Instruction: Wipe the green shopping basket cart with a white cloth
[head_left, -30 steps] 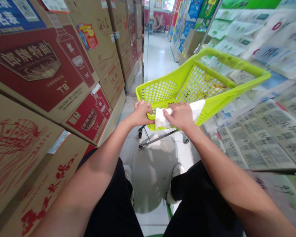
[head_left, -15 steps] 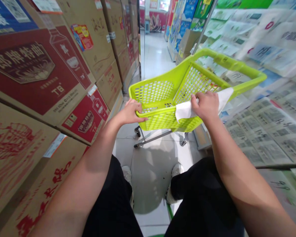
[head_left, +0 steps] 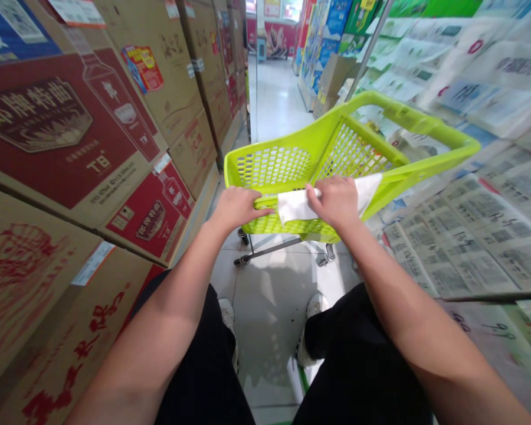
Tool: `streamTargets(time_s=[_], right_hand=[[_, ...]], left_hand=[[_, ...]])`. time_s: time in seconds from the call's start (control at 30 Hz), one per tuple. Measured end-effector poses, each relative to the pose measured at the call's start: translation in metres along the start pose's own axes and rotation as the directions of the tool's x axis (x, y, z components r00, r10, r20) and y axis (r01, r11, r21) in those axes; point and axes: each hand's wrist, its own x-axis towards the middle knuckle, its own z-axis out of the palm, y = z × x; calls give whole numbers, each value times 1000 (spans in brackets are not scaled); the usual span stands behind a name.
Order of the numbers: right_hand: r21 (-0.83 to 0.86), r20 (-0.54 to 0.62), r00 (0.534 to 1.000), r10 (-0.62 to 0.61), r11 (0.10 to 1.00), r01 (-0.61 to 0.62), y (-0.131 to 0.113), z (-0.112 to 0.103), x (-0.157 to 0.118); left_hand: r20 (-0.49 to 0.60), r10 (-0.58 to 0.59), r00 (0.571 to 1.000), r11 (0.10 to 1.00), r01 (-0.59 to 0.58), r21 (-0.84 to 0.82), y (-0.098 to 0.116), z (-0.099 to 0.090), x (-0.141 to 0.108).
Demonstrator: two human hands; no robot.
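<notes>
A lime-green shopping cart (head_left: 272,165) with a perforated plastic basket stands sideways in front of my knees. My left hand (head_left: 238,206) is closed around the near rim by its left corner, thumb on the side facing me. Draped over the same rim is a white cloth (head_left: 294,208). My right hand (head_left: 334,199) presses and grips the cloth against the rim, with the cloth showing on both sides of it. The cart's looped handle (head_left: 418,124) rises at the right, with neither hand on it. Its far basket wall is partly visible; fingertips beyond the rim are hidden.
Stacked cardboard cartons (head_left: 66,124) wall the left side closely. On the right, plastic-wrapped packs (head_left: 473,218) are piled high. Cart wheels (head_left: 243,260) rest on the tiled floor (head_left: 265,289). An opened carton (head_left: 334,77) stands farther down the aisle.
My right hand has slid left along the rim with the white cloth, closer to my left hand. The left hand stays on the rim near the corner, and the cart has shifted slightly.
</notes>
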Motion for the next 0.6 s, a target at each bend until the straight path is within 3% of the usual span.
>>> streamTargets(time_s=[0.13, 0.23, 0.33, 0.5, 0.6], right_hand=[[-37, -130, 976, 173, 983, -180, 59, -8, 3], [-19, -216, 955, 204, 977, -214, 77, -13, 2], [-23, -197, 966, 169, 984, -176, 61, -11, -1], [-30, -119, 993, 3, 1000, -7, 11, -1, -4], [-20, -97, 995, -28, 999, 26, 3, 0, -3]], left_hand=[[-9, -6, 1000, 1000, 6, -22, -20, 3, 3], [-17, -9, 1000, 1000, 9, -11, -26, 5, 2], [-43, -25, 999, 999, 27, 40, -18, 3, 0], [-97, -8, 995, 997, 14, 70, 8, -3, -2], [-69, -62, 996, 997, 65, 47, 13, -4, 0]])
